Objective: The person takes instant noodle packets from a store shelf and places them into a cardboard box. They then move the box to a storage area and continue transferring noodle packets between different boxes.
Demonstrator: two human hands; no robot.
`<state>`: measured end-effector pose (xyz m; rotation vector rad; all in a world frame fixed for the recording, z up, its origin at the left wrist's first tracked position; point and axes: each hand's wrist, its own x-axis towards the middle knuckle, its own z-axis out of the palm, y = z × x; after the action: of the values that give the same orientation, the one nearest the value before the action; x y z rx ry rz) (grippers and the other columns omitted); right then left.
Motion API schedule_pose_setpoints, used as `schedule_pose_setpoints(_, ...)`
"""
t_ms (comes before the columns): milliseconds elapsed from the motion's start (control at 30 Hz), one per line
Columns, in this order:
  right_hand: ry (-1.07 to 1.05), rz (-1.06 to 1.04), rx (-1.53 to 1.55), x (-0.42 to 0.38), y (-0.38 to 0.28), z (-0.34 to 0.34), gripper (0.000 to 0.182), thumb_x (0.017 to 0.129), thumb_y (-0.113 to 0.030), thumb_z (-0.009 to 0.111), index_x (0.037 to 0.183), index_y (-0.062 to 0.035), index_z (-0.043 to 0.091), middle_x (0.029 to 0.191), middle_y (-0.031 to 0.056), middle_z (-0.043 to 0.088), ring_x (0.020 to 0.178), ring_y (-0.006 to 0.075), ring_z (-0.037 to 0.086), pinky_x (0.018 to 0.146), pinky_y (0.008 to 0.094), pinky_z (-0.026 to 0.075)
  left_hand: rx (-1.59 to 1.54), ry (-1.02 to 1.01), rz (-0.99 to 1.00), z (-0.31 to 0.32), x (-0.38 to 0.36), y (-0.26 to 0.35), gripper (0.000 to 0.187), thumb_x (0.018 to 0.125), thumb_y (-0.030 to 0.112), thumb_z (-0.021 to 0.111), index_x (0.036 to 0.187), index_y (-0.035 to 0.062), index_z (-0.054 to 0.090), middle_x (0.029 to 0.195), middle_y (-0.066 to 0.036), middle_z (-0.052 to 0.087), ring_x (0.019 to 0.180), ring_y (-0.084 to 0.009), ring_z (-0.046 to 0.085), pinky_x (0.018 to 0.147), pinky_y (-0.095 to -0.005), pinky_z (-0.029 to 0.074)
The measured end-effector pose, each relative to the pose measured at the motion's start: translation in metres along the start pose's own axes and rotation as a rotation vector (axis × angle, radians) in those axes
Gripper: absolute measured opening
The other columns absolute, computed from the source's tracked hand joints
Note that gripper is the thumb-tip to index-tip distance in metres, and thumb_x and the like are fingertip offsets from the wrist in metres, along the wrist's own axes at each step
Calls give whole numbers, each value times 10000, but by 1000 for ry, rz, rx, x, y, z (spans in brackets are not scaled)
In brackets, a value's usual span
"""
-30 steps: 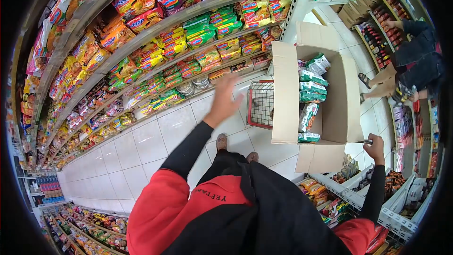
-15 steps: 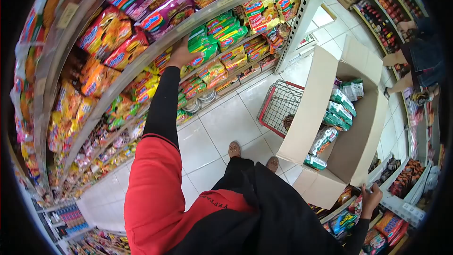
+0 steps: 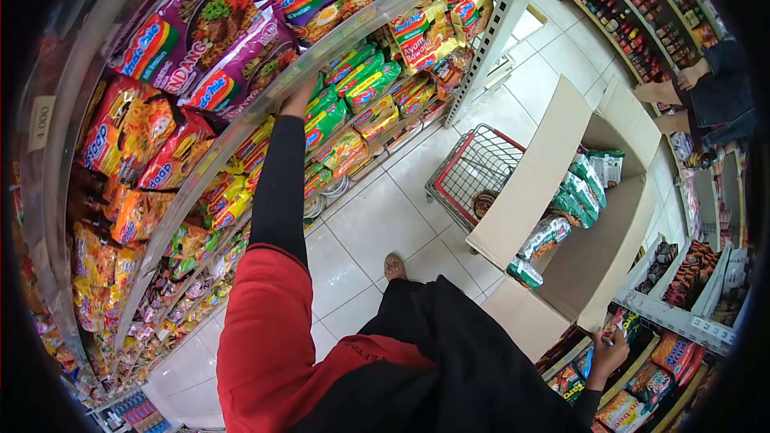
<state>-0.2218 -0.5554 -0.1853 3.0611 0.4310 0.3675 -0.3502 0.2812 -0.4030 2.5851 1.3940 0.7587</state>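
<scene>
My left hand (image 3: 298, 101) reaches into the noodle shelf beside green noodle packs (image 3: 325, 119); its fingers are hidden behind the shelf edge. Purple packs (image 3: 192, 32) lie on the shelf above. At the lower right, my right hand (image 3: 609, 354) is closed around something small that I cannot make out, near the lower end of an open cardboard box (image 3: 589, 273). Inside the box lie several green and white packs (image 3: 576, 196).
A wire cart (image 3: 481, 168) with a red rim stands left of the box. A white shelf upright (image 3: 489, 40) rises at the top. Snack shelves (image 3: 646, 381) are at the lower right. Another person's hand (image 3: 694, 74) shows at the upper right.
The view has shifted closer to the noodle shelf. My left hand's fingers have gone out of sight behind the shelf edge. My right hand has moved slightly left and down in view.
</scene>
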Motion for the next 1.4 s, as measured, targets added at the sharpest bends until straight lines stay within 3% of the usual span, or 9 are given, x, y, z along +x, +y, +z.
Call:
schedule_pose_setpoints(67,24,-17,-3,2,-9,-1,413,643,-195,756,579,-14,391,517,161,418,505,382,430,489,451,335,457,62,271,51,4,-24,500,942,474,301,1264,106,403,1214,-115,497,1143,-240,497,930,-383,417)
schedule_pose_setpoints(100,14,12,15,4,-15,-3,408,653,-203,750,580,-12,397,512,166,416,499,384,425,487,454,335,-93,248,250,14,22,-15,374,918,366,448,1093,73,601,1071,-159,617,1015,-341,569,852,-425,437)
schedule_pose_setpoints(333,41,32,-12,13,-36,-3,403,660,-211,748,593,2,413,520,171,428,504,386,436,484,454,346,-104,22,6,-85,-20,144,343,810,351,616,993,62,630,975,-167,631,930,-366,581,793,-470,435)
schedule_pose_setpoints(467,-1,73,-19,19,-39,1,402,655,-224,752,594,-6,420,523,167,437,504,385,451,481,450,355,-158,221,330,-25,4,76,261,823,303,619,956,80,650,887,-146,648,843,-352,607,733,-453,463)
schedule_pose_setpoints(800,31,107,-69,54,-62,9,400,633,-275,769,615,-34,451,548,152,509,527,384,509,489,451,390,-108,-140,205,-103,-15,128,632,777,557,618,1139,40,577,1083,-190,606,952,-369,585,807,-427,462)
schedule_pose_setpoints(867,1,159,-77,66,-60,14,402,633,-286,767,615,-34,453,556,155,521,539,387,521,496,454,398,-126,-58,259,-108,-26,131,418,831,445,593,1008,68,607,904,-181,625,878,-360,595,729,-431,461)
schedule_pose_setpoints(1033,5,119,-96,126,-53,23,365,635,-314,750,634,-33,517,626,180,582,612,393,569,539,457,431,304,-40,109,-141,-92,188,635,783,400,660,1248,9,476,1340,-252,363,1226,-431,331,949,-539,293)
schedule_pose_setpoints(1100,27,102,-63,150,-52,28,363,649,-325,744,643,-28,535,628,186,583,617,393,569,545,458,438,-9,-95,292,-142,-124,211,718,768,389,682,1335,52,398,1463,-204,141,1313,-447,124,1017,-584,146)
schedule_pose_setpoints(1400,-35,134,-111,280,-26,58,319,648,-367,717,729,-74,622,693,137,642,648,322,627,574,419,492,-859,-459,977,-148,-173,448,577,775,371,675,1236,74,494,1334,-180,425,1309,-435,273,1049,-540,239)
